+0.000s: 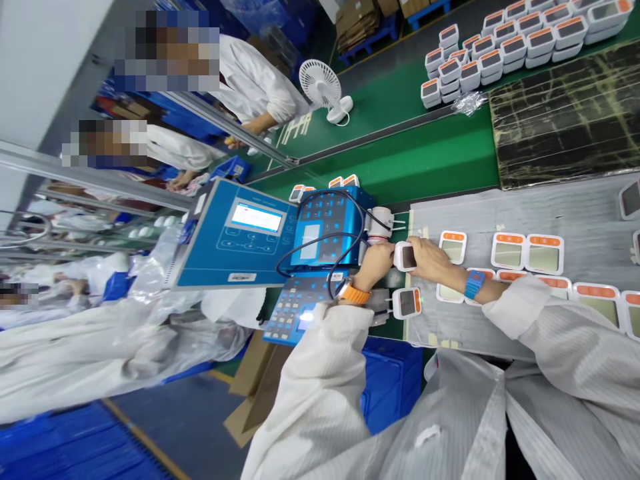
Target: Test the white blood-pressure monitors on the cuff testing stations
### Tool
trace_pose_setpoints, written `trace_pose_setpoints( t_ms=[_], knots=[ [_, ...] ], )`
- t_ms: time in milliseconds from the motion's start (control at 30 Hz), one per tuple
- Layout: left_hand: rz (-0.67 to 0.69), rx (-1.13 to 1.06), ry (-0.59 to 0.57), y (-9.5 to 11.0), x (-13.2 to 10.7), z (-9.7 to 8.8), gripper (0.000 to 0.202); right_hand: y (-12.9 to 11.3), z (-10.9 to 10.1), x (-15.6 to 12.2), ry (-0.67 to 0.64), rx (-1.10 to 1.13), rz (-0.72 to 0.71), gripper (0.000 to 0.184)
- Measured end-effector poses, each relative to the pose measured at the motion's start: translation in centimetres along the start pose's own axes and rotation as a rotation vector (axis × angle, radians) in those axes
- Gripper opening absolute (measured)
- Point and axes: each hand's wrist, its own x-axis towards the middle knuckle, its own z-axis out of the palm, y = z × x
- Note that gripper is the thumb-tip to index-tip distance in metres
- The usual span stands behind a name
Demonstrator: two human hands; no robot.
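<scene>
Both my hands meet on a small white device [406, 257] with a dark screen, held against a blue tester [327, 230] with black cables. My left hand [376, 261], with an orange wristband, is closed round the device's left end. My right hand [433, 259], with a blue watch, grips its right side from above. A second similar device [407, 302] sits in a holder just below my left wrist. Several white devices with orange strips [527, 253] lie in rows on a grey mat [575, 207] to the right of my hands.
A blue control box with a lit screen [235, 233] and a blue keypad [295, 307] stand left of the tester. More devices are stacked [500, 47] on the green belt, with a white fan [325, 87], a dark wrapped tray [565, 113], and co-workers in white coats [250, 80] beyond.
</scene>
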Motion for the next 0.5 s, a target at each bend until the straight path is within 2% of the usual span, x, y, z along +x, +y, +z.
trace_pose_setpoints(
  t_ms=[67, 167, 233, 300, 333, 400, 433, 500],
  knots=[
    [0.002, -0.001, -0.012, 0.1, 0.1, 0.0, 0.022, 0.3, 0.1, 0.3, 0.001, 0.023, -0.024, 0.066],
    [0.006, 0.006, -0.036, 0.4, 0.4, 0.2, 0.022, 0.9, -0.3, 1.0, -0.021, 0.067, -0.06, 0.059],
    [0.012, 0.009, -0.054, 0.6, 0.7, 0.2, 0.022, 1.2, -1.1, 1.3, -0.008, 0.107, -0.104, 0.055],
    [0.045, -0.012, -0.044, 0.8, 0.5, -0.3, 0.018, 1.7, -2.8, 1.6, 0.043, 0.131, -0.144, 0.059],
    [0.075, -0.03, -0.018, 0.8, 0.1, -0.7, 0.023, 2.3, -4.2, 1.7, 0.087, 0.119, -0.14, 0.062],
    [0.14, -0.064, 0.069, 0.7, -1.4, -1.6, 0.049, 4.2, -7.8, 1.7, 0.186, 0.023, -0.052, 0.067],
    [0.149, -0.06, 0.105, 0.4, -2.6, -1.9, 0.057, 5.6, -10.2, 1.7, 0.222, -0.06, 0.037, 0.067],
    [0.129, -0.013, 0.139, -0.3, -5.3, -2.0, 0.058, 9.2, -15.6, 1.5, 0.212, -0.246, 0.293, 0.067]
  ],
)
